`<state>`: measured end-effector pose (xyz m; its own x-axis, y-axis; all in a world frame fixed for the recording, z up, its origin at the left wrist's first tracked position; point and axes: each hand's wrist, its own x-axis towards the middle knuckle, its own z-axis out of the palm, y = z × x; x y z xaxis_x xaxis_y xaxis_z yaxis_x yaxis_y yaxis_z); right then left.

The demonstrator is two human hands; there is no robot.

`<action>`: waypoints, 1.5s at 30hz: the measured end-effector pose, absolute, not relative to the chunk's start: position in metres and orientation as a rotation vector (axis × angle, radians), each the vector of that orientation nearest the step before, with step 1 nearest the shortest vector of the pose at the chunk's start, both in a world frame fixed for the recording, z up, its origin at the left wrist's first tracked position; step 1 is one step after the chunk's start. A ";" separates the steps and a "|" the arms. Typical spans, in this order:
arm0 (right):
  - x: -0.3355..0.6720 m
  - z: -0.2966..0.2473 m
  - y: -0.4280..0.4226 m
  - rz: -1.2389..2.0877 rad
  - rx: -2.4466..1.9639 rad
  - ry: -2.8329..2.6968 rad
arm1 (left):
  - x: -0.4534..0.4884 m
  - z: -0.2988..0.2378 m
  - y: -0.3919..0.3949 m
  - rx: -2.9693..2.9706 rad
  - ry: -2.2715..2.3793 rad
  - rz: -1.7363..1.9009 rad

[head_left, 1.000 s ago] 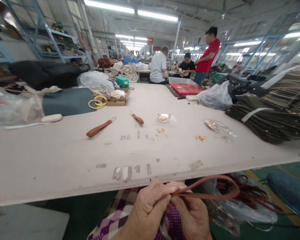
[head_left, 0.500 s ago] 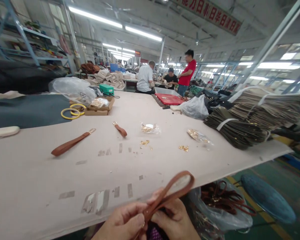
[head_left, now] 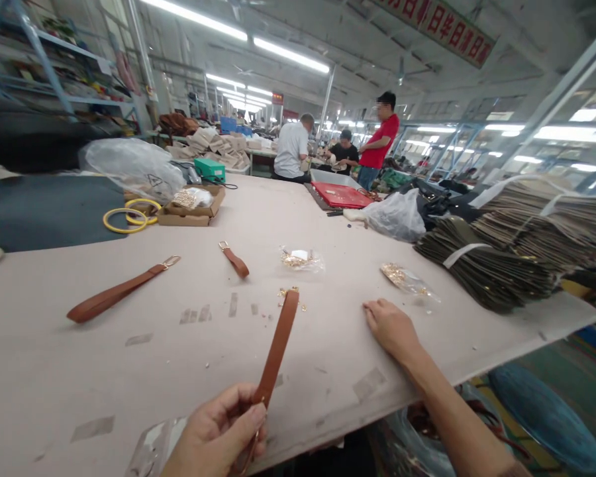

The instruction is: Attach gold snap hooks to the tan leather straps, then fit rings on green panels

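My left hand is closed on a brown leather wrist strap near the table's front edge, thumb on top. The strap's loop points up and away, and part of its lower end is hidden in the fingers. Reaching over the table on the right, my right hand rests with bent fingers pressed together at the tabletop; what they hold, if anything, is hidden. Behind the strap's tip lies a small pile of gold metal pieces. Two more brown straps with gold clasps, a long strap and a short strap, lie at left.
Plastic bags of gold pieces lie mid-table and at right. A cardboard box and yellow rings sit back left. Bundled dark pieces stack at right. A stool stands below. Several people are beyond the table.
My right hand has left the strap and reached out right, over where a small pile of gold pieces lay. The strap stays in my left hand, now held more upright and further left.
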<state>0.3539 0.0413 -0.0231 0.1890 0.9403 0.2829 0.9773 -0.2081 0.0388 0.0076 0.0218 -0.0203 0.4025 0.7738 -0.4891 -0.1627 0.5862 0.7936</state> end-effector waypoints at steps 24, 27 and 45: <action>0.170 -0.019 -0.027 0.350 -1.269 -1.694 | 0.009 -0.011 0.012 1.482 1.116 0.862; 0.164 -0.021 -0.025 0.324 -1.217 -1.730 | 0.012 -0.010 0.007 1.510 1.103 0.904; 0.153 -0.032 -0.051 0.536 -1.362 -1.228 | 0.010 -0.003 -0.016 1.832 0.954 0.959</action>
